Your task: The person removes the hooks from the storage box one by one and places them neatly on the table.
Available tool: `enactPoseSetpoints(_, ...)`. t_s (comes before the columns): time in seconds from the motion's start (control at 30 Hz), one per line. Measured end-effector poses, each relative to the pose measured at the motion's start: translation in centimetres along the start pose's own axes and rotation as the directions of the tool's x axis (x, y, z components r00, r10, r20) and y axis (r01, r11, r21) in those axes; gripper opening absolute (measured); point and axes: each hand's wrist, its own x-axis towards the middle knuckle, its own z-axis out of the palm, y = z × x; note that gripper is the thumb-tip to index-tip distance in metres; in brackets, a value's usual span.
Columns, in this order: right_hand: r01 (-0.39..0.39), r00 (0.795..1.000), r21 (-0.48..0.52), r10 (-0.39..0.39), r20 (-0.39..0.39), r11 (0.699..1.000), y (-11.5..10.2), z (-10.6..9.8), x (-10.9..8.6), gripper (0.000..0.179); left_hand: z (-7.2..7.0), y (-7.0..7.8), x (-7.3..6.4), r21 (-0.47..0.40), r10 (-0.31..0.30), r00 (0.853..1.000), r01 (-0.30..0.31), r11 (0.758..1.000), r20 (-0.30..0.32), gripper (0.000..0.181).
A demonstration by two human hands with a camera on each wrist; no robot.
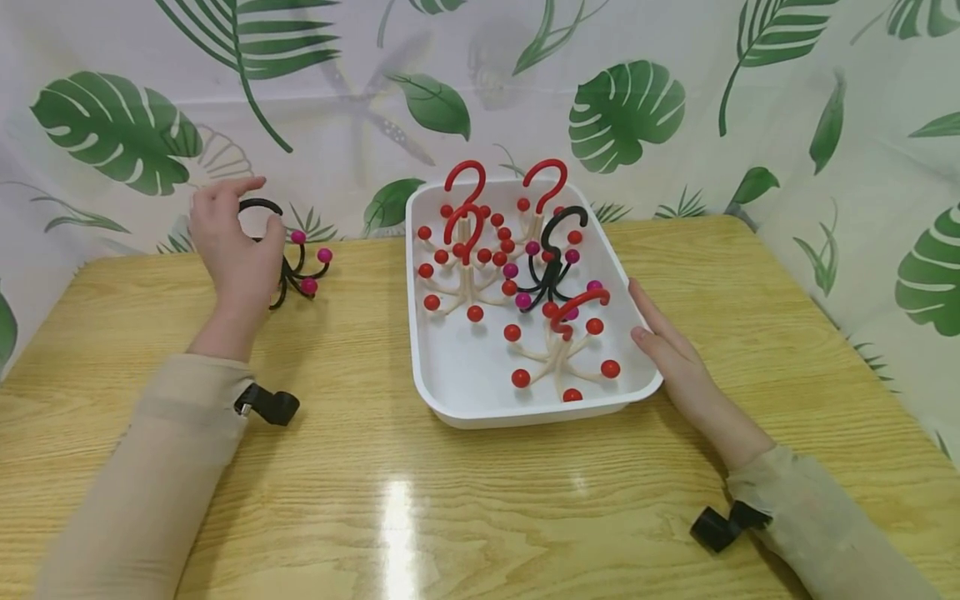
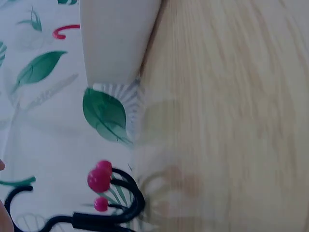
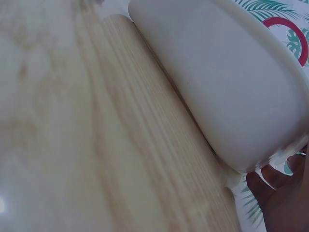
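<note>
Backdrop (image 1: 517, 117): white cloth printed with green leaves, hanging behind the work.
Tabletop (image 1: 337, 500): glossy yellow wood-grain surface, catching a bright reflection near its front.
Left hand (image 1: 236, 250): raised at the far left, forefinger and thumb parted by a moderate gap, with a hook between them; no closed pinch shows, and whether skin touches the hook I cannot tell.
Black metal-looking hanger with magenta balls (image 2: 96, 221): upright near the table's back edge, outside the tray and well to its left; 3 balls show in the head view. Whether its legs bear on the wood is unclear.
Left-side risk: a pinch taken only at the hook's open end could let this hanger swing or slip, and a sideways nudge could tip it.
White rectangular plastic tray (image 1: 465, 367): on the table, right of the black hanger, slightly angled.
Tray load: 4 beige spread-legged hangers with red hooks and red balls (image 1: 467, 283), 2 towards the left and 2 towards the right, plus 1 matching black hanger with magenta balls (image 1: 551, 273) among the right-hand ones.
Tray risk: with legs and balls this crowded, another piece lowered on the right could snag or topple a neighbour; the front left corner offers more room.
Right hand (image 1: 684, 371): holding the tray's right side, thumb at the rim, fingers against the outer wall.
Right-side risk: uneven pressure there could slide or tilt the tray and rock its hangers.
</note>
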Motion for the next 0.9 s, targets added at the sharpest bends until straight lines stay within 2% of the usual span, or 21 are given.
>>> enactPoseSetpoints(0.07, 0.002, 1.000, 0.004, -0.002, 0.001, 1.000, 0.0, 0.0, 0.0, 0.053, 0.2, 0.8, -0.2, -0.006, 0.015, 0.999, -0.014, 1.000, 0.033, 0.030)
enactPoseSetpoints(0.2, 0.002, 1.000, 0.012, -0.002, 0.003, 1.000, -0.1, 0.0, 0.0, 0.053, 0.8, 2.2, -0.7, -0.076, 0.075, 0.992, -0.068, 0.995, 0.098, 0.030)
enactPoseSetpoints(0.3, 0.002, 1.000, 0.013, -0.002, 0.004, 1.000, -0.1, 0.0, -0.1, 0.053, 1.3, 3.2, -1.2, -0.155, 0.130, 0.983, -0.110, 0.982, 0.132, 0.030)
enactPoseSetpoints(0.47, 0.003, 1.000, 0.011, -0.003, 0.003, 1.000, -0.2, 0.0, -0.1, 0.053, 2.4, 5.2, -2.1, -0.246, 0.172, 0.961, -0.117, 0.962, 0.217, 0.031)
enactPoseSetpoints(0.57, 0.007, 1.000, 0.014, -0.007, 0.002, 1.000, -0.2, 0.0, -0.1, 0.053, 2.9, 6.3, -2.8, -0.275, 0.173, 0.939, -0.089, 0.957, 0.298, 0.033)
enactPoseSetpoints(0.73, 0.009, 1.000, 0.016, -0.009, 0.001, 1.000, -0.2, 0.1, -0.1, 0.052, 3.9, 7.9, -3.9, -0.347, 0.152, 0.887, 0.011, 0.938, 0.436, 0.038)
enactPoseSetpoints(0.8, 0.009, 1.000, 0.016, -0.009, 0.001, 1.000, -0.1, 0.1, -0.1, 0.052, 4.4, 8.4, -4.3, -0.376, 0.161, 0.869, 0.031, 0.926, 0.468, 0.040)
enactPoseSetpoints(0.9, 0.009, 1.000, 0.016, -0.010, 0.002, 1.000, -0.1, 0.1, 0.0, 0.052, 5.1, 8.7, -4.8, -0.408, 0.173, 0.851, 0.052, 0.911, 0.496, 0.040)
